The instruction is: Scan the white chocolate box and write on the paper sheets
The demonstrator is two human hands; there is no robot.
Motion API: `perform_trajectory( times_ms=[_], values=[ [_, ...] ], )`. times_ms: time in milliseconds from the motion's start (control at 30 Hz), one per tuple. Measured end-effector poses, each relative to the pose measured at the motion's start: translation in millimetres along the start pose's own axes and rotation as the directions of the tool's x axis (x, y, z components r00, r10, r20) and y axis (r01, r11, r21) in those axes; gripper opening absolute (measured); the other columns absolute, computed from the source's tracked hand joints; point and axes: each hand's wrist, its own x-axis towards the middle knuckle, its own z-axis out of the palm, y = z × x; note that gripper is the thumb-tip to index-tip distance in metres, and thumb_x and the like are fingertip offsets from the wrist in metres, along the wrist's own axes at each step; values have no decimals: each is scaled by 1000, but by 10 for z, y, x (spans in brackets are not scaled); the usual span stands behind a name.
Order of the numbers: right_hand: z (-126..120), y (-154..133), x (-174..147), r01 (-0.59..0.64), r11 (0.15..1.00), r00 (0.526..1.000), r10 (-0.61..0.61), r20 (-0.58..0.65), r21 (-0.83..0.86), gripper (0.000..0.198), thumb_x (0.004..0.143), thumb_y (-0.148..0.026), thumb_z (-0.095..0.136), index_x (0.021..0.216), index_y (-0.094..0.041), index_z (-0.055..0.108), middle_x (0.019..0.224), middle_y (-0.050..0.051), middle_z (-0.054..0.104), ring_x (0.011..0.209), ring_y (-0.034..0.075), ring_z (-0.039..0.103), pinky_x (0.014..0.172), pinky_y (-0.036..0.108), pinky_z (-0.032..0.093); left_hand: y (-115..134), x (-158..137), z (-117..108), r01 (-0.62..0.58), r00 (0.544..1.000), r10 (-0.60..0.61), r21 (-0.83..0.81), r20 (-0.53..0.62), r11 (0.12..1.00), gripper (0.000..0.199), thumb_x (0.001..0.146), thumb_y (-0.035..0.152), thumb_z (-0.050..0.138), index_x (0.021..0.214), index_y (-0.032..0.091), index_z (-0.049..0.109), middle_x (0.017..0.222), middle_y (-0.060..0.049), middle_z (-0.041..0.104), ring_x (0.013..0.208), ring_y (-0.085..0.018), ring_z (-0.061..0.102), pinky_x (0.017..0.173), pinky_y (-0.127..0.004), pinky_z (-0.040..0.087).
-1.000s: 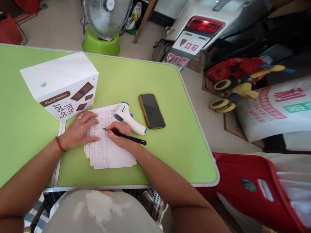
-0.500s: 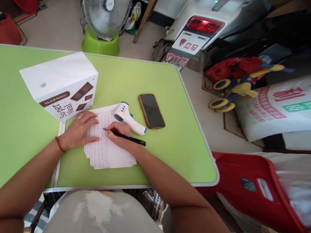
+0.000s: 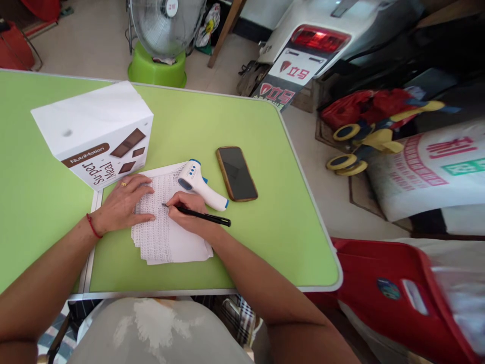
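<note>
A stack of paper sheets (image 3: 159, 237), its upper and left parts covered in rows of small handwriting, lies on the green table. My left hand (image 3: 123, 203) rests flat with fingers spread on the left edge of the sheets. In my right hand (image 3: 187, 208) a black pen (image 3: 207, 217) is pinched, its tip at the writing near the middle of the top sheet. A white and blue infrared thermometer (image 3: 202, 186) lies just beyond my right hand, over the paper's upper right corner. To its right is a phone (image 3: 238, 173) in a brown case, screen dark.
A white NutriMotion box (image 3: 109, 131) stands beyond my left hand. The green table (image 3: 288, 242) has a metal-edged seam at left. Past the far edge are a fan (image 3: 166, 25) on a green stool and a white scooter (image 3: 322, 35). A red plastic chair (image 3: 379, 273) stands at right.
The pen tip has shifted very slightly down and right on the paper, and the pen's back end has moved a little right. My left hand has stayed in place.
</note>
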Motion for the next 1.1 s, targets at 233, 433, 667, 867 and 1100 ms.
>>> perform_trajectory(
  times_ms=[233, 433, 667, 867, 1100],
  values=[
    [28, 13, 13, -24, 999, 996, 21, -88, -36, 10, 64, -16, 55, 65, -21, 64, 60, -2, 66, 54, 12, 57, 54, 25, 45, -7, 6, 10, 4, 1000, -4, -7, -4, 1000, 53, 81, 56, 65, 115, 16, 55, 130, -15, 52, 125, -33, 45, 105, -50, 37],
    [4, 1, 25, -55, 998, 997, 52, -65, -40, 10, 64, -15, 55, 65, -21, 63, 59, -2, 66, 53, 12, 57, 54, 25, 45, -7, 4, -1, 1, 1000, -1, -4, -3, 1000, 53, 82, 55, 65, 116, 15, 55, 129, -17, 52, 124, -34, 45, 104, -51, 38],
    [7, 5, 39, -84, 994, 993, 78, -84, -69, 10, 63, -14, 55, 63, -21, 62, 59, -2, 66, 55, 13, 58, 56, 26, 46, -12, 5, 1, 4, 1000, -4, -22, 0, 1000, 53, 81, 56, 65, 115, 16, 55, 129, -16, 52, 124, -34, 45, 104, -51, 37],
    [-24, -43, 37, -74, 994, 997, 74, -6, -86, 9, 63, -15, 55, 63, -21, 61, 59, -2, 66, 54, 12, 56, 55, 25, 45, -14, -2, 4, -19, 1000, 19, -6, -19, 1000, 54, 81, 56, 65, 115, 15, 54, 129, -17, 52, 123, -33, 46, 103, -50, 38],
    [-63, -46, 57, -58, 989, 998, 60, 12, -136, 8, 62, -14, 53, 59, -21, 54, 56, -4, 62, 51, 12, 54, 52, 24, 42, -7, 12, -22, -7, 1000, 7, -18, 2, 1000, 51, 82, 54, 65, 115, 16, 55, 129, -16, 52, 123, -33, 46, 104, -51, 38]
  ],
)
